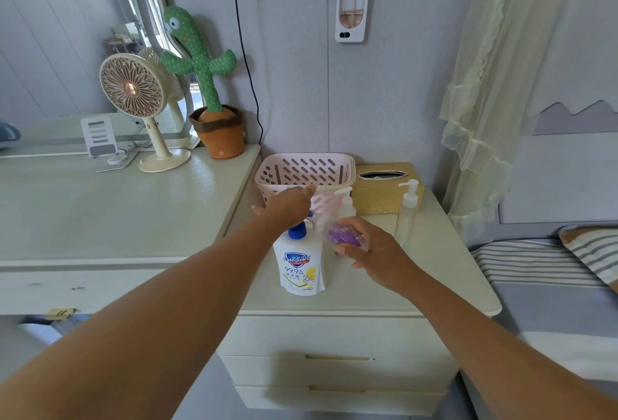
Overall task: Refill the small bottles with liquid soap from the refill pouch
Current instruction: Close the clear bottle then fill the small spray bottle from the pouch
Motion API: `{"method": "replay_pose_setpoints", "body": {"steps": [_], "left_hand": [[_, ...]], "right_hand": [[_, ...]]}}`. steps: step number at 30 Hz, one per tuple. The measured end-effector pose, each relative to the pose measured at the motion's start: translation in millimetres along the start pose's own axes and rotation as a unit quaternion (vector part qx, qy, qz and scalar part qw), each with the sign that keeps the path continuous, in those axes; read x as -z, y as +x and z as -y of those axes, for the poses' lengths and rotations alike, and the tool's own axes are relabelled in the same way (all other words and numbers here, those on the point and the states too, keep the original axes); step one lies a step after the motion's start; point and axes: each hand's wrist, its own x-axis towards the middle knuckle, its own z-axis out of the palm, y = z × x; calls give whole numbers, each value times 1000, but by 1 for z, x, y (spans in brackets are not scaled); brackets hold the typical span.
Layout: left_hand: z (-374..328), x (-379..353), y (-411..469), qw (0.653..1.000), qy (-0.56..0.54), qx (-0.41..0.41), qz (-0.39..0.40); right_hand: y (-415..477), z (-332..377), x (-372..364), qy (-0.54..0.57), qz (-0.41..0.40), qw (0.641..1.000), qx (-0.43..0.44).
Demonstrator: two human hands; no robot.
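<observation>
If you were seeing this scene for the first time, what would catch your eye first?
Two bare arms reach to the nightstand, where the right hand grips a small purple-labelled bottle and the left hand is out in front of the pink basket. Below them stands the white refill pouch with a blue cap. On the desk at left, a green cactus toy stands by a fan.

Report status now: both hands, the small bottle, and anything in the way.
Right hand holds small bottle, tilted, blurred. Left hand at its far end, grip unclear. Refill pouch upright, blue cap on. Pink basket close behind hands.
</observation>
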Motion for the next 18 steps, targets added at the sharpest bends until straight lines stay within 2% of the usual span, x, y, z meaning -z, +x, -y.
{"method": "replay_pose_setpoints", "body": {"steps": [10,18], "left_hand": [[0,-16,4,1000,3,9,-2],[-5,-8,6,1000,21,-18,10]], "right_hand": [[-2,-5,-2,-19,0,1000,-8],[-1,-1,4,-11,0,1000,-9]]}}
